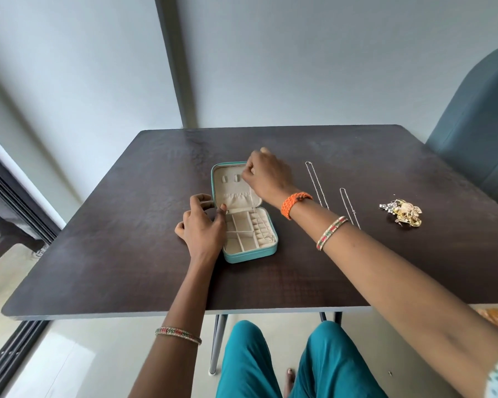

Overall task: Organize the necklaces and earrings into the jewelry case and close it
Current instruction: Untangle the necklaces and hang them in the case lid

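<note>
A small teal jewelry case (252, 255) lies open on the dark table (127, 239), its cream lid flat behind a tray of small compartments. My right hand (266, 175) is over the lid's top right corner and pinches the end of a thin silver necklace (253, 206) that runs down across the lid pocket into the tray. My left hand (203, 224) rests at the case's left edge, thumb touching the hinge area. Two more silver necklaces (316, 183) (350, 208) lie stretched out to the right. A pile of gold and silver earrings (401, 212) sits further right.
A teal upholstered chair (477, 133) stands at the table's far right corner. A wall with a dark vertical strip (174, 61) is behind the table. My knees in teal trousers (285, 360) are under the near edge.
</note>
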A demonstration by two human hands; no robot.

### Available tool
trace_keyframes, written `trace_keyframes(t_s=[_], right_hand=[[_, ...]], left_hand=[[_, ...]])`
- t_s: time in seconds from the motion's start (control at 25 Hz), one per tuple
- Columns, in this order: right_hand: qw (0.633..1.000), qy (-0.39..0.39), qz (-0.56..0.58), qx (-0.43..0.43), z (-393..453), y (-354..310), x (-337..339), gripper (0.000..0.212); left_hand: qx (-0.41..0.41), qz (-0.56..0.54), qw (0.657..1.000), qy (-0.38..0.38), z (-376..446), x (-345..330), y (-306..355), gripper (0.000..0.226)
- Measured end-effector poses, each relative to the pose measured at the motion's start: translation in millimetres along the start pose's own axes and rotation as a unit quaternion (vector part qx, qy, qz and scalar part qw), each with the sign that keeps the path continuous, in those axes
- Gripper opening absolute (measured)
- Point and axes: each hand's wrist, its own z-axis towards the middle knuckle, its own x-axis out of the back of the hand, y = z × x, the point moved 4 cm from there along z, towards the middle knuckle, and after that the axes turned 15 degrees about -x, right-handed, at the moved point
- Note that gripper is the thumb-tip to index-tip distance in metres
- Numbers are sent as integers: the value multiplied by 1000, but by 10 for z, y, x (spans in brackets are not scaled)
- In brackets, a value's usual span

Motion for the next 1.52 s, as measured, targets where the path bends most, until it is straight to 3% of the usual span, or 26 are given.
trace_keyframes(t_s=[0.12,0.24,0.4,0.6,0.76,0.84,0.92,1.08,1.2,1.4,1.52], right_hand=[[997,-8,68,-48,244,28,177,23],[977,-77,181,-81,392,92,250,27],[906,-135,374,-141,376,124,418,20],[814,-220,514,-159,139,0,788,18],[764,-259,575,-136,-59,-65,1133,16],[762,-279,572,-124,-146,-86,1278,16],[772,-293,553,-109,-227,-127,1385,16],[793,-297,528,-62,-374,-201,1567,15],[797,-299,524,-32,-473,-182,1680,11],[796,-259,546,-31,-558,-44,1887,13],[764,-196,612,-58,-513,126,1955,14]], left_hand=[[0,0,1000,0,-5,-3,0,25],[0,0,1000,1,-3,4,-1,24],[0,4,1000,-6,-16,5,-4,24],[13,20,999,-21,15,-15,-22,33],[27,-45,998,44,-39,143,108,33],[-26,-120,989,88,-33,292,380,29],[-75,-214,971,79,46,419,805,28],[-95,-350,931,-36,193,496,1548,29],[-87,-439,883,-139,96,450,1772,27],[-66,-489,866,-86,-161,581,1818,19],[21,-569,819,-74,-257,631,1705,29]])
